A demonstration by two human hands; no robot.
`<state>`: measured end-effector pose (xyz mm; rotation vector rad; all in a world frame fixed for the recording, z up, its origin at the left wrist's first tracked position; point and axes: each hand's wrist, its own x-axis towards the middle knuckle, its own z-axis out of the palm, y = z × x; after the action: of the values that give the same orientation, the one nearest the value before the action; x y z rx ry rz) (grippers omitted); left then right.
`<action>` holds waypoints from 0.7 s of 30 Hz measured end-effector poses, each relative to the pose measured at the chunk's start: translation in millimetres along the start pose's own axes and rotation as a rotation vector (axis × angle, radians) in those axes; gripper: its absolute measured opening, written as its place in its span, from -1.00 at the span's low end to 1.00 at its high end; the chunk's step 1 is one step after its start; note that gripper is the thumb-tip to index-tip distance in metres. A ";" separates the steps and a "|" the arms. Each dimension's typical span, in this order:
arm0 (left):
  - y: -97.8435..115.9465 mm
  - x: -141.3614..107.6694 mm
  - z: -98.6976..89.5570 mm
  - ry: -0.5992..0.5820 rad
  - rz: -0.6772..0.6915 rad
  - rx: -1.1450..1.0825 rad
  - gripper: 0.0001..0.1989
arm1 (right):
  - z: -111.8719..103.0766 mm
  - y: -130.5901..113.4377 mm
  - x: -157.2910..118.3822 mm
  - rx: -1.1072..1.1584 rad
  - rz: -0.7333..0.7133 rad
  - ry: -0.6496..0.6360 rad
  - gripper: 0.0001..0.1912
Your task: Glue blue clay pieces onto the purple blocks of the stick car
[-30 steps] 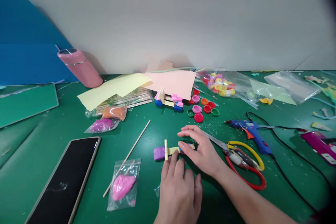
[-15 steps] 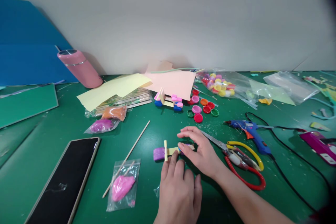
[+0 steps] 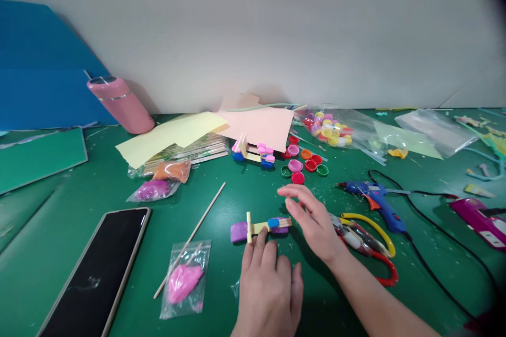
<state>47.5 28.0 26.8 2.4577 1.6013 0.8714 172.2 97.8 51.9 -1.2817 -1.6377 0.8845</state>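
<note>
In front of me on the green table lies a small model car of pale craft sticks. Purple clay blocks sit at its two ends, and a blue piece is on its right part. My left hand lies palm down at the car's near side, fingers stretched out and fingertips touching its stick body. To the right of the car, my right hand hovers with fingers apart and nothing in them. It partly covers the scissors with red and yellow handles. Farther back stands a similar model car with pink and blue pieces.
Bottle caps lie behind my right hand, with a bag of coloured caps beyond. A blue glue gun and its cord are at right. Left are a phone, bagged pink clay, a thin stick and a pink flask.
My right hand has moved off the model car to the right, uncovering its blue piece and right end. My left hand stays in place against the car.
</note>
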 end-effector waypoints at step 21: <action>0.2 2.0 0.5 0.015 -0.009 0.014 -0.84 | 14.6 0.9 -3.0 -0.059 -0.011 -0.093 -0.76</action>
<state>48.5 29.8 27.3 2.4578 1.6270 0.8819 159.4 94.8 44.9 -1.2874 -1.7528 0.9075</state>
